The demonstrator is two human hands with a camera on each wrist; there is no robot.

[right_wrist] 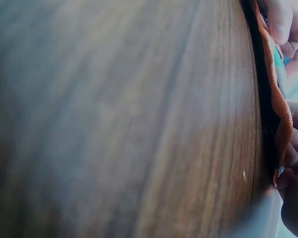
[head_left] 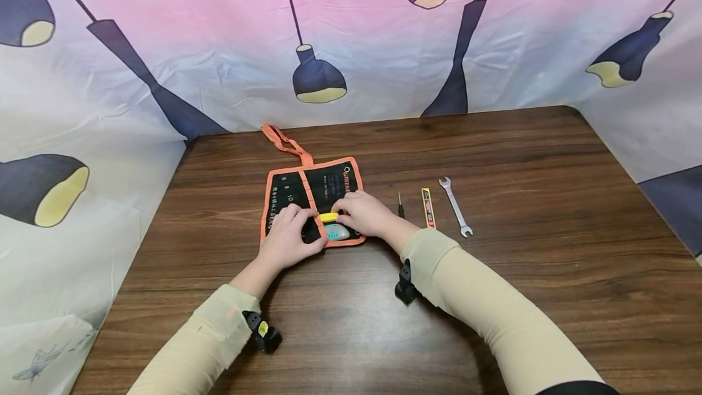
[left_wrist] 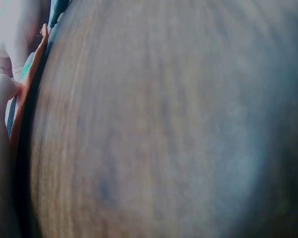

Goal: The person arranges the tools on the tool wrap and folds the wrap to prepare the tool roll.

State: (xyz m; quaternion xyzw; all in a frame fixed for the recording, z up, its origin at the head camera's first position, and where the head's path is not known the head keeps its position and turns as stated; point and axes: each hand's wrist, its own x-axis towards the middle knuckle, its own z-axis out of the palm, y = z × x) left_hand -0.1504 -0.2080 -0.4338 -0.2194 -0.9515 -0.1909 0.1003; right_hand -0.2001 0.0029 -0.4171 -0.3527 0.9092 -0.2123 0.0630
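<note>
A black tool pouch (head_left: 329, 185) with orange trim lies on the table, its orange strap stretched toward the back. My left hand (head_left: 287, 233) holds the orange edge of the pouch's left pocket between thumb and fingers. In the left wrist view the thumb (left_wrist: 2, 91) presses on that trim (left_wrist: 27, 99). My right hand (head_left: 362, 212) pinches the right end of a small yellow tool (head_left: 328, 217), whose left end meets the pocket edge; its kind is not clear. Just below it, a teal-and-grey rounded piece (head_left: 337, 232) lies on the pouch, its left end at the orange trim.
Right of the pouch lie a small black screwdriver (head_left: 400, 207), a yellow, black and red narrow pack (head_left: 428, 207) and an open-ended wrench (head_left: 456, 207). The right forearm passes close in front of them. A patterned cloth (head_left: 373, 66) hangs behind the wooden table (head_left: 351, 322).
</note>
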